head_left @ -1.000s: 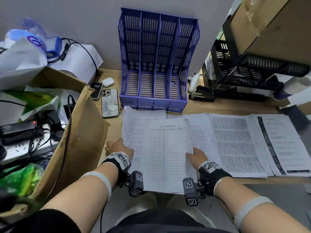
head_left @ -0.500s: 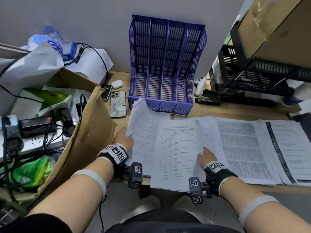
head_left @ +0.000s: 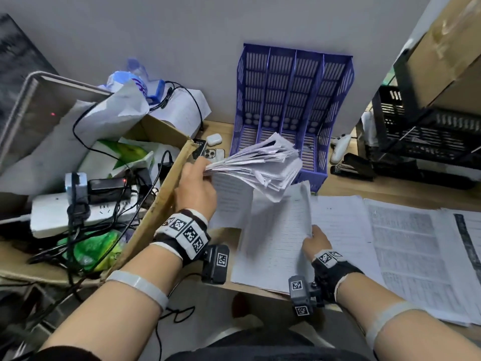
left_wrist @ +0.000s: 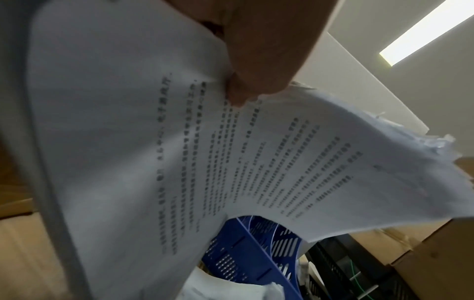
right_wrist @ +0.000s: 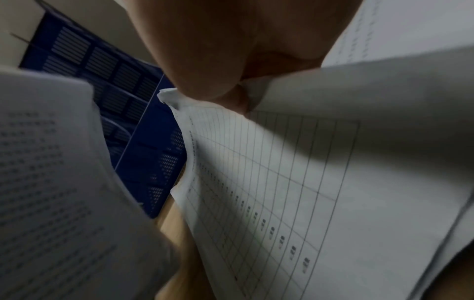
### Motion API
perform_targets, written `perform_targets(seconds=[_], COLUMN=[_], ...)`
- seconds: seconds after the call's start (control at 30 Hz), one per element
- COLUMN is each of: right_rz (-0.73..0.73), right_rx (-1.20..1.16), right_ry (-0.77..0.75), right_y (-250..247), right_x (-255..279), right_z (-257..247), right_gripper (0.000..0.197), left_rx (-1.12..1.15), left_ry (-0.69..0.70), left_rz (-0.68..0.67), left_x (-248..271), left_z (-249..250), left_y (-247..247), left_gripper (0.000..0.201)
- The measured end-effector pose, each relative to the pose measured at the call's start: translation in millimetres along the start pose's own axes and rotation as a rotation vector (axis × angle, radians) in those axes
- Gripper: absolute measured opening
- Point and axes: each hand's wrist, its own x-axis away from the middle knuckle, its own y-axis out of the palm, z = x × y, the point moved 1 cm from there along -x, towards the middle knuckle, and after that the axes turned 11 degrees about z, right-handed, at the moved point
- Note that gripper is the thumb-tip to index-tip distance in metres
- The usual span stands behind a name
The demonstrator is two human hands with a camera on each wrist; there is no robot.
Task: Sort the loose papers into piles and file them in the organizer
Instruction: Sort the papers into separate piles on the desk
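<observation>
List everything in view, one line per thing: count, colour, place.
file organizer: one, blue, against the wall, slots bare
paper stack: one, white, raised before the organizer
table sheet: one, white, desk's near edge
paper piles: several, white, spread at the right
cardboard box: one, brown, left, holding a power strip
phone: one, behind the stack
earbud case: one, white, near the organizer
stapler: one, black, right of the organizer
left hand: grips the stack
right hand: pinches the table sheet

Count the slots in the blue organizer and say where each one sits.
4, side by side in the blue organizer against the wall: far left, centre-left, centre-right, far right. All four look empty.
</observation>
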Motion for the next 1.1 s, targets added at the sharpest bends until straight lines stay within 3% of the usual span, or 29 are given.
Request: perform_targets(seconds=[0.13,0.23,0.33,0.37,0.43,0.53,0.67,0.77,0.83,0.93,1.1], right_rz=[-0.265,-0.202,-0.166,-0.192,-0.240,-0.269,-0.187,-0.198,-0.148,0.004,-0.043], right_rx=[-0.045,-0.136,-0.563,-0.726,-0.828,-0.738,-0.377,-0.121,-0.084,0.098,0.084], right_ry=[-0.065,-0.027,0.207,0.273,0.266,0.113,-0.057,-0.039,0.057,0.083,0.110], right_y=[23,22,5,-3,-17,-23,-23,-16,-10,-5,2], right_x=[3,0,2,4,9,14,18,17,16,15,18], right_z=[-19,-27,-29,-29,-25,-16,11,27,37,50,50], right_gripper=[0.047,0.045,0.032,0.038,0.047,0.031,0.049,0.051,0.052,0.043,0.032], left_rx=[0.188,0.314,0.403,0.438,0.471,0.419,0.189,-0.033,-0.088,-0.076,-0.111], left_ry=[-0.026,-0.098,-0.162,-0.201,-0.298,-0.359,-0.328,-0.320,-0.344,-0.351,-0.272], left_rz=[-0.017,-0.060,-0.163,-0.222,-0.356,-0.592,-0.803,-0.937,-0.938,-0.848,-0.834], left_x=[-10,-12,-9,-5,4,23,50,66,74,80,81], left_z=[-2,-1,4,3,-1,-18,-37,-51,-59,-63,-64], left_y=[3,6,13,18,33,59,85,101,109,114,114], left_gripper=[0.027,0.030,0.018,0.016,0.024,0.037,0.039,0.042,0.041,0.046,0.065])
